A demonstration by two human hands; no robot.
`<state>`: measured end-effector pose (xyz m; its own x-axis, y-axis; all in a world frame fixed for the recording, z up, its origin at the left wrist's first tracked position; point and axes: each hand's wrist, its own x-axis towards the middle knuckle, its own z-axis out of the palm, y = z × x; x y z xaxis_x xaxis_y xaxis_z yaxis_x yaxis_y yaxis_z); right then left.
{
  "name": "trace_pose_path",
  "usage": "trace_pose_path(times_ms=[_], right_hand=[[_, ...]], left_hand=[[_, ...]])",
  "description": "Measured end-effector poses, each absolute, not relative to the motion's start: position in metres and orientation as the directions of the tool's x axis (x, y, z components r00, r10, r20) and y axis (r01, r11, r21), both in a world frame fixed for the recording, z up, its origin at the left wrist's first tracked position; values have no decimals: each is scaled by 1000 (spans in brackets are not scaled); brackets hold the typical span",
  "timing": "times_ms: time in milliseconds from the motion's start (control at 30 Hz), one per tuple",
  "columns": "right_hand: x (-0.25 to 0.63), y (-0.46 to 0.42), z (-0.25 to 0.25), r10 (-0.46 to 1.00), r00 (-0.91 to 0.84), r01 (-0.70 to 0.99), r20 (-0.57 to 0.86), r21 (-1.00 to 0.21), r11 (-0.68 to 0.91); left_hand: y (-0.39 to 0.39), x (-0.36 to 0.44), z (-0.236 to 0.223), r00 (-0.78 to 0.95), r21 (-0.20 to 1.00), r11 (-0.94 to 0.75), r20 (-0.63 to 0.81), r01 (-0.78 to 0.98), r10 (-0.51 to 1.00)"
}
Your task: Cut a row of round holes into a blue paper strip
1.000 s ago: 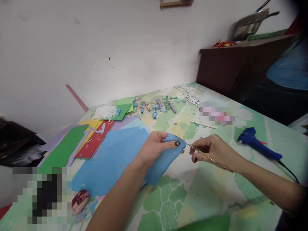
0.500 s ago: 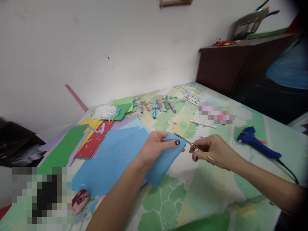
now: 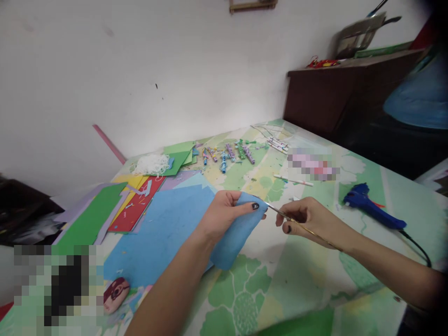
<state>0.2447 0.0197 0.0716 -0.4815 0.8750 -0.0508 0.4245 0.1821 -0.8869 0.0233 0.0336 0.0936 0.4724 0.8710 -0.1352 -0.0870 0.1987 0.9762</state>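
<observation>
My left hand (image 3: 229,212) pinches a piece of blue foam sheet (image 3: 231,249) between thumb and fingers, its lower part curving down over the table. In my right hand (image 3: 303,215) is a pair of scissors (image 3: 292,220) with gold handles, its blades pointing left at the top right corner of that piece. The blade tips meet the foam's edge close to my left thumb; whether the blades are parted I cannot tell. A large blue sheet (image 3: 157,224) lies flat under my left forearm.
A blue glue gun (image 3: 373,205) with a cord lies at right. Behind my hands are several small decorated rolls (image 3: 229,151), white sticks (image 3: 278,144) and a pen (image 3: 293,180). At left are coloured sheets (image 3: 93,214), white string (image 3: 152,165) and a pink mouse-shaped object (image 3: 116,295).
The scissors swung from along the foam's top edge, where a blade lay over it, back to its right corner. My left hand keeps its hold; the view has shifted slightly.
</observation>
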Motion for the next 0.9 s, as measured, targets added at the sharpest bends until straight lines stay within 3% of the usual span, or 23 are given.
trace_pose_path(times_ms=[900], right_hand=[[238,16,80,923,-373,546,-97,-827,134]], left_hand=[[36,25,94,465,957,258,-170,-131,869]])
